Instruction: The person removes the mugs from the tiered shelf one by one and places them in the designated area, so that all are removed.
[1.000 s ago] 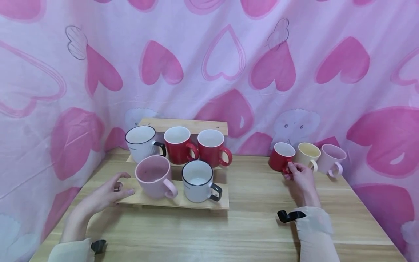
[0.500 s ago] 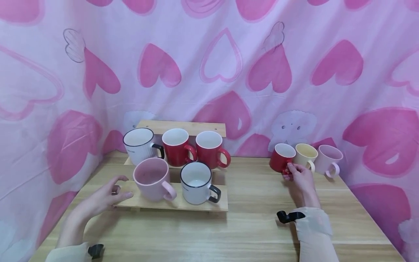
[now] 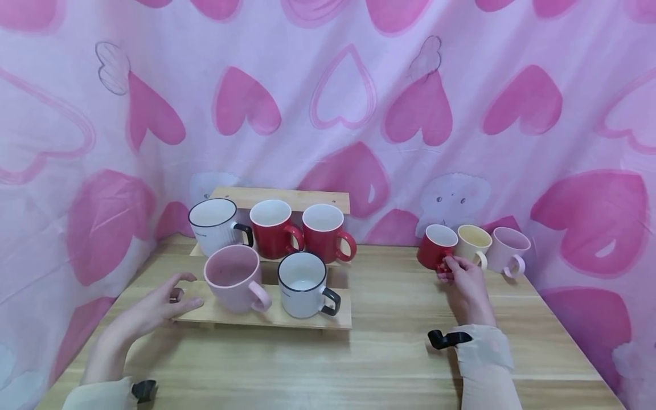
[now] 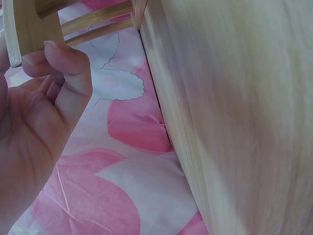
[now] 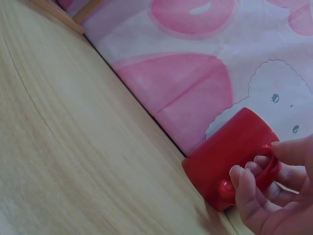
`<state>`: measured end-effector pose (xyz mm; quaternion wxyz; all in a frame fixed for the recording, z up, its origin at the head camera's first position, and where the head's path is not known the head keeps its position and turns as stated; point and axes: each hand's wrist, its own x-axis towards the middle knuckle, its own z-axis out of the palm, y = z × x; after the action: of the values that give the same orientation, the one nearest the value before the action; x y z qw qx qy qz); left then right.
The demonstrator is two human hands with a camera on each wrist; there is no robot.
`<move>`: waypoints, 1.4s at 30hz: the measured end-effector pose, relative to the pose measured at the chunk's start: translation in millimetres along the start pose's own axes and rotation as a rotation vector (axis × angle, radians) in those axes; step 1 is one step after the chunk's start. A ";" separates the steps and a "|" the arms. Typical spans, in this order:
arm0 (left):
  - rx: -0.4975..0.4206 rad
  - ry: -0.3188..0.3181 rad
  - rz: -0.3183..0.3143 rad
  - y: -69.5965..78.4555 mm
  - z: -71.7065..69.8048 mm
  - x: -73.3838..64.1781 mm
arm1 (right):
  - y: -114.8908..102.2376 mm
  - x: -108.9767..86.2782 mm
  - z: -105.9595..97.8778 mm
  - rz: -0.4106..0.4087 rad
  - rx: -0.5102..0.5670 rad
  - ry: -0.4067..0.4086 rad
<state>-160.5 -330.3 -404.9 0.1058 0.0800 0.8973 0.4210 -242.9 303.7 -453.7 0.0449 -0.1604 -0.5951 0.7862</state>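
At the back right of the table, a red mug (image 3: pixel 433 250) with a white inside stands beside a cream mug (image 3: pixel 472 245) and a light pink mug (image 3: pixel 504 253). My right hand (image 3: pixel 465 285) holds the red mug by its handle, fingers curled through the loop (image 5: pixel 266 171) in the right wrist view. On the left is a two-step wooden rack (image 3: pixel 328 307). My left hand (image 3: pixel 154 307) grips the left end of its lower shelf, with curled fingertips (image 4: pixel 36 59) against the board in the left wrist view.
Two red mugs (image 3: pixel 270 230) and a white black-rimmed mug (image 3: pixel 212 228) fill the upper step. A pink mug (image 3: pixel 233 279) and another white mug (image 3: pixel 302 287) sit on the lower step. A heart-patterned curtain (image 3: pixel 338 85) hangs behind the wooden table (image 3: pixel 389 341).
The scene slides slightly left in the head view as the camera shifts. Both hands keep their places at the red mug's handle and the rack's end.
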 end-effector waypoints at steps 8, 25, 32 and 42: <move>-0.018 -0.001 -0.009 -0.3 3.8 0.8 | -16.6 -10.7 -5.9 -0.052 -0.364 -0.028; 0.012 0.003 0.013 -2.6 -1.1 3.1 | -52.9 -39.5 11.7 -0.364 -0.846 -0.156; 0.065 0.028 0.021 -0.2 -5.7 -1.1 | -56.3 -51.8 49.9 -0.552 -0.902 -0.205; 0.021 0.019 0.056 -10.0 1.4 4.3 | -59.4 -75.2 86.6 -0.662 -0.891 -0.247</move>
<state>-164.9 -334.6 -414.0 0.0846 0.1024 0.9000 0.4150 -205.5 221.4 -361.4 0.1470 0.1247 -0.8887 0.4160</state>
